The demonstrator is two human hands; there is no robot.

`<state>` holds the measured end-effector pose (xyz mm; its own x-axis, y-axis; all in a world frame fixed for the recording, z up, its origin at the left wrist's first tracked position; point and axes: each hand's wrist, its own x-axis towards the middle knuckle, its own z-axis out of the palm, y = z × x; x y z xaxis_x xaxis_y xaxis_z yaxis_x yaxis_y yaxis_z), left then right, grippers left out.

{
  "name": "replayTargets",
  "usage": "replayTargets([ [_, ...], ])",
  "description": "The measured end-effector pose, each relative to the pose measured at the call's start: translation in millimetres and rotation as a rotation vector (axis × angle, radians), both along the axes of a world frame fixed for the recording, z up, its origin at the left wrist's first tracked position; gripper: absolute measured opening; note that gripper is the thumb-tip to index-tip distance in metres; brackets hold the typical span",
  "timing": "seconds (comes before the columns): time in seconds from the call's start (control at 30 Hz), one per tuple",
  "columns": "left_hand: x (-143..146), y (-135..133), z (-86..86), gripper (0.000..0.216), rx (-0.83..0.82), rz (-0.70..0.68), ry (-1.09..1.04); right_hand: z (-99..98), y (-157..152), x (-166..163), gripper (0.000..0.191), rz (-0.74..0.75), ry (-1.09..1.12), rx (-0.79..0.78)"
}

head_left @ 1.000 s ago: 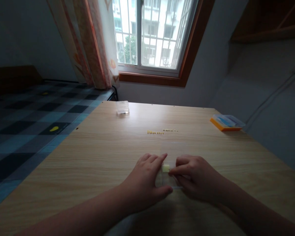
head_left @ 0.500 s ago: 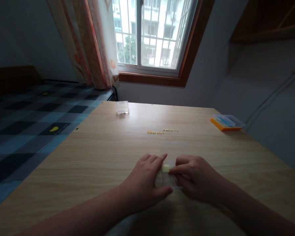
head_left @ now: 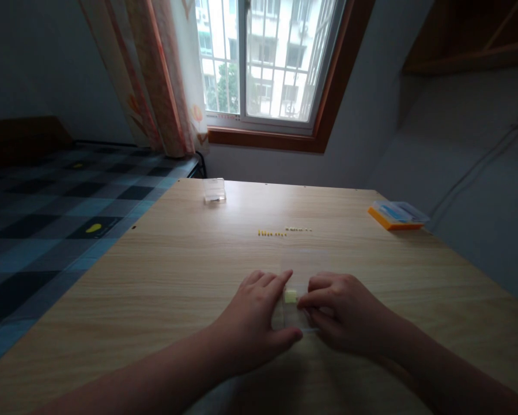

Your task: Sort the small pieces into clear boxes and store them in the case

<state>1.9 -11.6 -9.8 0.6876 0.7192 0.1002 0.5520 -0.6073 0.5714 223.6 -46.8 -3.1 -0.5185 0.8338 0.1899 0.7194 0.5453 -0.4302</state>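
A clear plastic box [head_left: 294, 320] lies on the table between my hands, its transparent lid [head_left: 304, 260] folded back on the far side. Inside it, near the left wall, sits a small pale yellow block [head_left: 290, 296]. My left hand [head_left: 261, 317] rests along the box's left side, thumb and index finger spread apart around it. Over the right part of the box, my right hand [head_left: 339, 308] has its thumb and fingertips pinched together just right of the yellow block. Whatever those fingertips hold is too small or hidden to make out.
Beyond the box lie a row of small yellow pieces [head_left: 271, 233] and a row of paler pieces [head_left: 298, 229]. A clear case [head_left: 214, 190] stands at the far left of the wooden table [head_left: 176, 253]. An orange-and-clear box [head_left: 397, 215] lies at the far right.
Hardly anything differs. My right hand's fingertips have shifted very slightly beside the yellow block, while my left hand keeps its place at the box.
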Motion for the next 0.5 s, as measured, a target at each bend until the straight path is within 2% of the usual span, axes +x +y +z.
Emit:
replayTargets([
  [0.5, 0.2, 0.2, -1.3, 0.085, 0.009, -0.011, 0.007, 0.4, 0.5, -2.4, 0.018, -0.008, -0.029, 0.029],
])
